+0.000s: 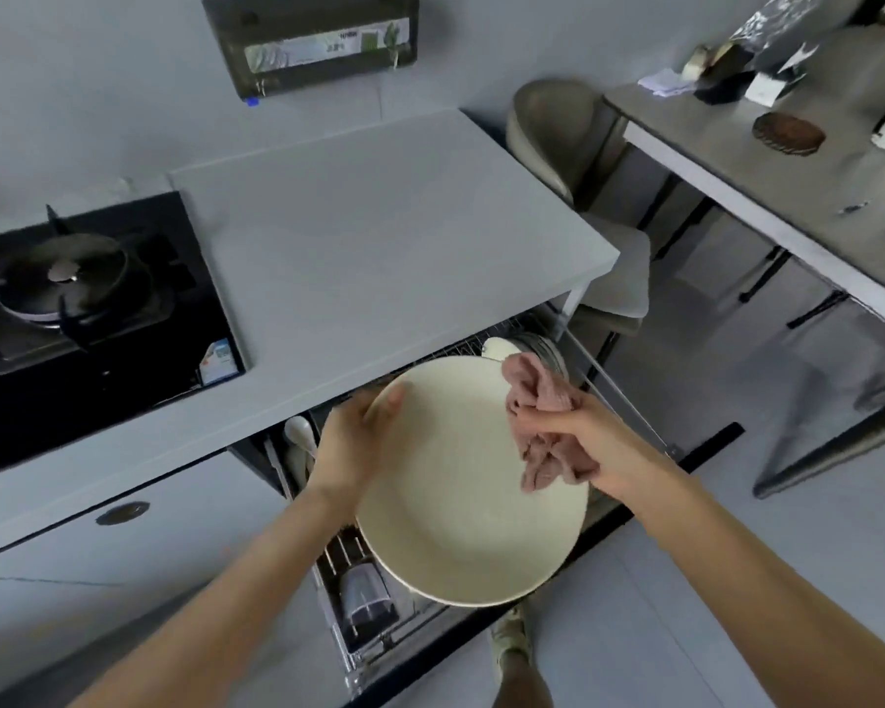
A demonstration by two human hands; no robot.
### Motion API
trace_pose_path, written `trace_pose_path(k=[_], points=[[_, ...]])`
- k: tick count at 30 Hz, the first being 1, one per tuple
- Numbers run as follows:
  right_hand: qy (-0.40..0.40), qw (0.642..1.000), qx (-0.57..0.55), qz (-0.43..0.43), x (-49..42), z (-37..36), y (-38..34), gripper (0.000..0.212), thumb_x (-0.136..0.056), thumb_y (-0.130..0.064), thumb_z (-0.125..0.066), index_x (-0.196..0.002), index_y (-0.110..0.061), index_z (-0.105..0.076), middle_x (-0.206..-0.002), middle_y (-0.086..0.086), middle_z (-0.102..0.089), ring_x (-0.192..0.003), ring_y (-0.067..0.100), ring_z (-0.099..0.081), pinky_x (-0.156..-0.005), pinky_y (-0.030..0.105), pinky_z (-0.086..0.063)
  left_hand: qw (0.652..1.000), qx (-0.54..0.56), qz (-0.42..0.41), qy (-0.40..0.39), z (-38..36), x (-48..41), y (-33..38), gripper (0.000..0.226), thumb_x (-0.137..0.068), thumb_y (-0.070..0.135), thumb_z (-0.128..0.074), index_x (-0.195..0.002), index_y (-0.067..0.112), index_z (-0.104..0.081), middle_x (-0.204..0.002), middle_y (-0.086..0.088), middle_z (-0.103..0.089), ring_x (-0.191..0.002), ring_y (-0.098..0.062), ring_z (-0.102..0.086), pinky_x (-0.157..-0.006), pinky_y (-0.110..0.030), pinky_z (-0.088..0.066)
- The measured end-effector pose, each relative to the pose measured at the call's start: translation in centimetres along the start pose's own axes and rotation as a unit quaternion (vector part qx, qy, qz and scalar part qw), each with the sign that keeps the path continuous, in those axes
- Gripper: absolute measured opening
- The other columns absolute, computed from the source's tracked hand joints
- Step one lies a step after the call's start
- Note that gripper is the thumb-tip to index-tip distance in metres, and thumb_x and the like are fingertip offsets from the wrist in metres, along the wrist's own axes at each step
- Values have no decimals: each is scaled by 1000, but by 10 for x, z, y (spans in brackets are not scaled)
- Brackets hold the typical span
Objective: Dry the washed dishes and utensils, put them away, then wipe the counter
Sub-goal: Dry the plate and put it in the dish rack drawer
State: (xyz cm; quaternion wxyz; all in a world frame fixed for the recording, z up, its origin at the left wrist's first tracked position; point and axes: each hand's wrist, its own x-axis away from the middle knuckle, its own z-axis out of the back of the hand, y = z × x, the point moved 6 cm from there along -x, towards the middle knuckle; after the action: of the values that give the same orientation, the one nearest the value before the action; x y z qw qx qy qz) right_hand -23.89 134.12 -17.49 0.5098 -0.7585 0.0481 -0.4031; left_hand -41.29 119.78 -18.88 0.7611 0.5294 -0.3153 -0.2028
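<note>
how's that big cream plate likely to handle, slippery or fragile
Probably stiff and breakable: the plate looks like glazed ceramic. Its smooth sheen suggests it may slip. It is wide and gripped at its rim by the left hand, so it likely feels weighty.

counter (379,237) top: bare, open right of stove (88,309) | pulled-out rack (374,643) below: middle covered by plate (471,482) and cloth (542,426); stacked dishes (537,350) fill far end, spoon (300,434) at left | floor (685,580) beside rack: open

Plain cream plate (471,482); dusty pink cloth (547,436). Pale grey counter (379,222), black hob (124,360) w/ a blue-white sticker (219,361) at its corner. Mottled grey side table (736,145) top, taupe chair (553,125).
</note>
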Motion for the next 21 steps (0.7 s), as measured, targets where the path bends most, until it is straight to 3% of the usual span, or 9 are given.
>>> trace_pose_path(k=[3, 5, 8, 10, 12, 14, 16, 18, 21], points=[[-5, 989, -145, -29, -25, 27, 23, 30, -73, -5, -68, -101, -14, -60, -68, 5, -66, -50, 15, -63, -48, 27, -51, 984, 22, 90, 154, -25, -10, -27, 41, -99, 34, -43, -85, -1, -58, -68, -3, -45, -68, -19, -44, -54, -18, -35], [41, 980, -191, -23, -40, 44, 36, 44, -66, -6, -70, -108, -15, -60, -72, 5, -66, -58, 16, -65, -60, 36, -53, 957, 59, 151, 241, -49, -4, -34, 37, -100, 32, -41, -83, 4, -57, -65, -2, -47, -60, -18, -44, -50, -18, -36], [50, 984, -167, -38, -51, 57, 43, 46, -71, -9, -70, -114, -10, -53, -73, 7, -66, -60, 26, -68, -42, 21, -40, 895, 167, 274, 308, -96, 8, -58, 31, -100, 32, -39, -98, 9, -58, -83, -8, -59, -77, -25, -54, -73, -34, -51], [77, 991, -94, -49, -55, 73, 40, 44, -79, -3, -69, -117, -14, -50, -83, 11, -65, -65, 28, -67, -36, 18, -37, 863, 209, 363, 284, -129, 9, -83, 23, -100, 28, -37, -106, 14, -54, -94, -11, -61, -87, -31, -55, -88, -45, -50], [111, 993, -23, -41, -66, 95, 28, 43, -84, 6, -61, -113, -24, -50, -77, 6, -61, -51, 14, -62, -35, 20, -40, 843, 249, 432, 200, -157, 3, -101, 18, -98, 19, -37, -109, 11, -50, -94, -12, -58, -87, -32, -56, -83, -45, -50], [127, 988, 85, -12, -86, 115, 15, 45, -84, 8, -55, -116, -23, -47, -67, 1, -56, -40, 10, -52, -34, 21, -38, 856, 236, 451, 86, -172, -10, -105, 22, -98, 16, -38, -109, 2, -51, -96, -15, -60, -85, -31, -60, -76, -42, -53], [143, 956, 250, 47, -108, 124, 0, 38, -84, 0, -58, -113, -23, -47, -73, -7, -59, -51, 12, -56, -41, 26, -46, 879, 187, 439, 18, -170, -28, -104, 21, -99, 21, -36, -103, 6, -52, -101, -13, -60, -88, -27, -60, -76, -40, -54], [143, 910, 381, 83, -129, 122, -8, 32, -87, -14, -62, -111, -28, -45, -83, -13, -58, -63, 6, -58, -48, 21, -47, 890, 168, 423, 20, -161, -46, -105, 14, -99, 20, -39, -104, 11, -50, -102, -11, -59, -93, -27, -60, -83, -42, -53], [156, 873, 453, 91, -162, 120, -3, 33, -89, -17, -60, -119, -22, -48, -87, -7, -59, -70, 15, -57, -50, 25, -41, 894, 173, 411, 44, -150, -69, -113, 16, -99, 16, -42, -109, 11, -53, -101, -12, -60, -97, -29, -61, -87, -42, -53]])
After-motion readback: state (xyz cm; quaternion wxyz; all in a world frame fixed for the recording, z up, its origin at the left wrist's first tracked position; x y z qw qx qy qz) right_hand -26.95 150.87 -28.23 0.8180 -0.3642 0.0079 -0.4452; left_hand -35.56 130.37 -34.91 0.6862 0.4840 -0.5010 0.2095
